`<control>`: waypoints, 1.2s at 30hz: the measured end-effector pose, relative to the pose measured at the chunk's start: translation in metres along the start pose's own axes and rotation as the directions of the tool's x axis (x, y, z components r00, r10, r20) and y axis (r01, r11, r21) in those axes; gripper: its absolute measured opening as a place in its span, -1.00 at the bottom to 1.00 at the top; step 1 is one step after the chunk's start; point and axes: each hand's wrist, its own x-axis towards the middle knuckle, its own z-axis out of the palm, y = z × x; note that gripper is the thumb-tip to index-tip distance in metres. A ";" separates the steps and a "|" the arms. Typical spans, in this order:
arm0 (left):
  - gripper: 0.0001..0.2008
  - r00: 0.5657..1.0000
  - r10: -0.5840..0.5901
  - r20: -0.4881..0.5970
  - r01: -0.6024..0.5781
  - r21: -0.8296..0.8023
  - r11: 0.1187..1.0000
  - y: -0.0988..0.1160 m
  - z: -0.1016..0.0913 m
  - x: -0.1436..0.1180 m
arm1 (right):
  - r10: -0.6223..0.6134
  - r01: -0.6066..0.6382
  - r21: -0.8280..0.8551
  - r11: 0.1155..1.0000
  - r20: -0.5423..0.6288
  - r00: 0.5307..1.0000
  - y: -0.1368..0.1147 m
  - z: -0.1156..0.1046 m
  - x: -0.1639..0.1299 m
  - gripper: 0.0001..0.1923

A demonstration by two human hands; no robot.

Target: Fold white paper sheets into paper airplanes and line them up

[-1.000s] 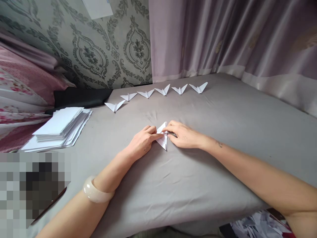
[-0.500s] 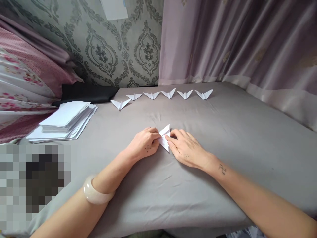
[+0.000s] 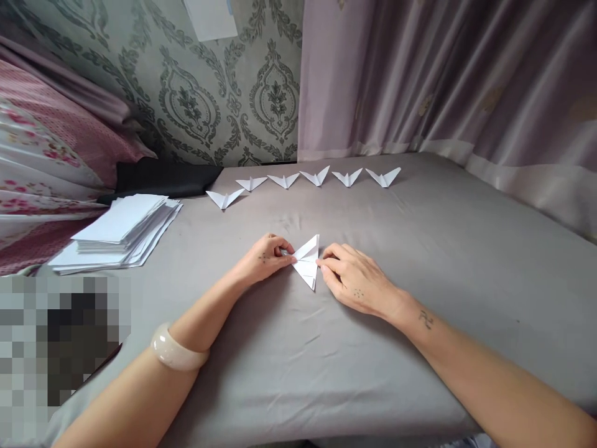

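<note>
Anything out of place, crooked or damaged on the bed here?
Nothing damaged. One oddity: of the six folded paper shapes, the leftmost one sits nearer than the other five, breaking the row. The paper stack is fanned unevenly. Both hands press a folded paper.

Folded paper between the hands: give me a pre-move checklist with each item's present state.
1. Folded paper lies flat on the grey sheet: ok.
2. Left hand fingertips touch its left edge: ok.
3. Right hand fingertips touch its right edge: ok.
4. Crease sharpness: cannot tell.
5. Row of finished paper shapes sits apart from the hands: ok.
6. Paper stack lies on the person's left: ok.
</note>
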 end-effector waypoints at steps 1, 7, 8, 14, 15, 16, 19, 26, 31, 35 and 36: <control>-0.71 1.000 -0.002 0.017 0.002 -0.010 1.000 -0.001 -0.001 0.000 | 0.000 0.000 0.009 1.000 -0.007 1.000 0.001 0.000 0.000 -0.65; -0.69 0.994 -0.106 0.033 0.111 -0.234 0.966 0.002 0.001 -0.004 | 0.137 -0.102 0.316 0.943 -0.091 0.986 0.011 0.005 0.006 -0.71; -0.68 0.989 -0.141 0.034 0.144 -0.325 0.935 0.005 0.002 -0.006 | 0.219 -0.155 0.440 0.885 -0.100 0.970 0.013 0.005 0.008 -0.71; -0.71 0.991 -0.132 -0.024 0.087 -0.638 0.765 0.033 0.008 -0.017 | 0.352 -0.225 0.860 0.458 0.058 0.934 0.013 -0.008 0.014 -0.49; -0.72 0.993 -0.116 -0.019 0.075 -0.655 0.752 0.037 0.010 -0.019 | 0.305 -0.205 0.874 0.441 0.069 0.950 0.010 -0.010 0.013 -0.52; -0.72 0.995 -0.099 -0.013 0.065 -0.672 0.738 0.041 0.012 -0.021 | 0.264 -0.192 0.881 0.433 0.080 0.961 0.007 -0.012 0.012 -0.55; -0.74 0.999 -0.052 0.011 0.045 -0.707 0.706 0.049 0.017 -0.025 | 0.209 -0.195 0.876 0.442 0.111 0.972 -0.001 -0.015 0.008 -0.63; -0.76 0.996 -0.028 0.086 0.081 -0.727 0.682 0.052 0.023 -0.030 | 0.268 -0.305 0.906 0.293 0.228 0.936 0.000 -0.016 0.005 -0.68; -0.73 0.995 0.010 0.099 0.073 -0.802 0.593 0.056 0.022 -0.032 | 0.322 -0.285 0.957 -0.054 0.287 0.902 0.009 -0.014 0.007 -0.68; -0.76 1.000 -0.011 0.014 0.018 -0.751 0.660 0.061 0.024 -0.035 | 0.339 -0.275 0.947 -0.165 0.316 0.886 0.010 -0.012 0.008 -0.70; -0.75 1.000 -0.012 0.002 0.009 -0.749 0.662 0.062 0.025 -0.036 | 0.332 -0.277 0.947 -0.166 0.318 0.888 0.009 -0.011 0.008 -0.70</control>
